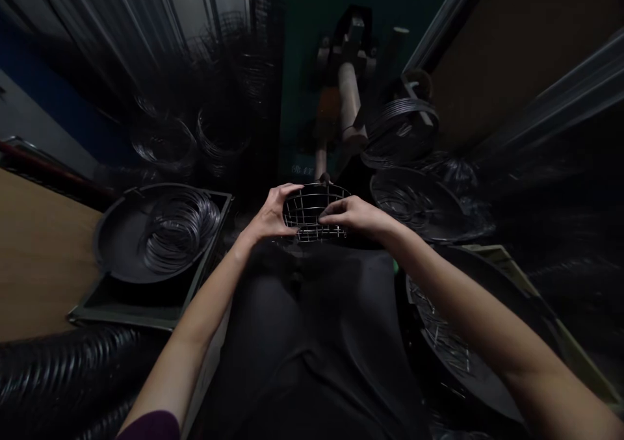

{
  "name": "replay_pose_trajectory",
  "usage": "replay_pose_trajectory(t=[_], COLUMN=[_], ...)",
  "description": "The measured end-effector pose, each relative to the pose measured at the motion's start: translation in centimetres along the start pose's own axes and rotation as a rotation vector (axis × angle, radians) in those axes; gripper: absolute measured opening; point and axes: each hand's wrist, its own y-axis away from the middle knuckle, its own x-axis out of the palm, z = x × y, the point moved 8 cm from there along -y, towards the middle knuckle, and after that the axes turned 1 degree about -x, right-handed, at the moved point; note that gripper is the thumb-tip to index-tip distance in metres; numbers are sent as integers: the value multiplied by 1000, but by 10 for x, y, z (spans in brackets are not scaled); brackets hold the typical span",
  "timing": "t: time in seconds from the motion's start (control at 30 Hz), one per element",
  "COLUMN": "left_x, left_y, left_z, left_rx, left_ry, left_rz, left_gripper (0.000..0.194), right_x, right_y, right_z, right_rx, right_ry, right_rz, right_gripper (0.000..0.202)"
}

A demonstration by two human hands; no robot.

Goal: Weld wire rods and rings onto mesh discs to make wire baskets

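Observation:
A round wire basket [310, 233] of thin metal rods is held in front of my dark-clothed lap, just below a machine. My left hand [271, 214] curves around the basket's left side, with the thumb low and the fingers on the upper rim. My right hand [357, 215] reaches over the basket's right part, thumb and fingers pinched together inside its outline. Whatever lies between those fingertips is too small to make out.
The machine's pale shaft [349, 95] stands ahead against a green panel. A dark pan [121, 232] with wire rings [178, 229] is at left, on a green-edged crate. Another pan [433, 216] of rings lies at right, above a large tray [492, 385] of short metal rods.

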Motion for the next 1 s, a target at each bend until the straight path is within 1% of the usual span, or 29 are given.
replay_pose_trajectory(t=[0.07,0.13,0.23,0.3,0.37,0.47,0.63,0.83,1.0], left_x=[5,10,17,23,28,32,31,28,26], left_y=[-5,-10,-18,-23,-28,-36,-46,-51,-55], left_z=[-8,-11,-11,-11,-12,-13,-14,-10,-4], left_rx=[8,1,-9,-9,-10,-18,-16,-35,-28], left_ry=[-37,-67,-104,-122,-133,-138,-160,-165,-167], left_rz=[35,55,68,85,104,133,156,169,144], left_gripper=[88,84,78,74,72,70,69,69,70], right_x=[-2,1,15,18,16,8,0,-4,-9], right_y=[-6,-2,10,15,19,21,18,9,3], right_z=[5,9,2,-6,-11,-14,-15,-15,-11], right_rx=[-58,-154,-227,-253,-292,-363,-444,-436,-375], right_ry=[246,535,881,994,1035,1035,1034,1040,1022], right_rz=[-94,-179,-194,-202,-241,-316,-389,-383,-342], right_gripper=[22,27,37,34,30,31,30,31,32])
